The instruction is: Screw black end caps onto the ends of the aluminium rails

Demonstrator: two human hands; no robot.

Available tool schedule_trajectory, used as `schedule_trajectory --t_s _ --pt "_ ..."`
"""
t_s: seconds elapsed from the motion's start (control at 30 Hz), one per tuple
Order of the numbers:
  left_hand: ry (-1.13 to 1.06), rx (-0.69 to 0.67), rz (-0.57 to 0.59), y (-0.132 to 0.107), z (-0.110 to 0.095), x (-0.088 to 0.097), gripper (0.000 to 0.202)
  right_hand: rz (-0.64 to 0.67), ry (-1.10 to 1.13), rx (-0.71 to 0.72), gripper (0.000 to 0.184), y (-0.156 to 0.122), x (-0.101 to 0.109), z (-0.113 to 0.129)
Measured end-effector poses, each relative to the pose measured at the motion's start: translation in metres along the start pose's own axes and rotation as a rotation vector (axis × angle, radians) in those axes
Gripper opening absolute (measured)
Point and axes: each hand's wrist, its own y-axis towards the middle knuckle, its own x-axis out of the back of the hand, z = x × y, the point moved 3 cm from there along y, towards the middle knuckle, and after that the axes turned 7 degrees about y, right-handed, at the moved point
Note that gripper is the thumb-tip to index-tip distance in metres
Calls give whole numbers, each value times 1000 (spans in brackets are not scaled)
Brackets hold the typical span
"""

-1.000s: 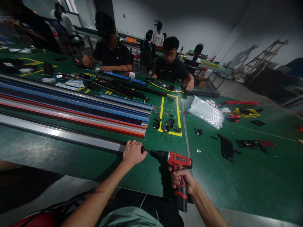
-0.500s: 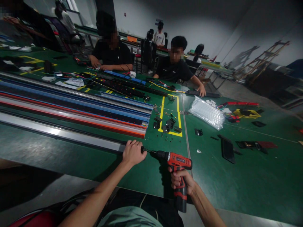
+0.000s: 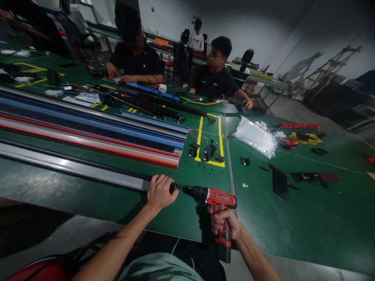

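My right hand (image 3: 224,223) is wrapped round the grip of a red and black cordless drill (image 3: 221,199), a finger at its trigger. The drill points left, and its bit meets the black end of a long metal profile (image 3: 123,177). Over that end my left hand (image 3: 161,192) is closed, gripping the profile from above. The profile, silver with dark edges, runs off to the left along the table's near side. Exactly where the bit touches is too small to make out.
Several blue, orange and silver profiles (image 3: 140,144) lie behind. Black brackets (image 3: 208,152) and tiny screws are scattered by a yellow-taped rectangle (image 3: 222,144). Farther right are a clear plastic-wrapped bundle (image 3: 256,136) and a black flat piece (image 3: 279,183). Two people sit across the green table (image 3: 316,222).
The view has shifted slightly. My left hand and the profile end sit a little farther left, while the drill stays nearly in place. Across the table, a person's arm has moved a little.
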Motion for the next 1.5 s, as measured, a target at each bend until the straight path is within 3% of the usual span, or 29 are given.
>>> schedule_trajectory --t_s 0.23,0.47,0.63,0.93,1.5 --pt "-55 -12 -112 -19 4 -6 20 21 17 -35 21 -3 7 -6" --pt "-74 -75 -329 -29 5 -9 20 35 20 -67 21 -6 10 -11" --pt "-44 -71 -389 -37 3 -10 23 40 13 -61 24 -8 11 -13" --pt "-57 -29 -377 -49 2 -12 23 78 23 -54 26 -14 4 -19" --pt "-67 5 -408 -68 -2 -10 21 32 3 -27 25 -26 3 -40"
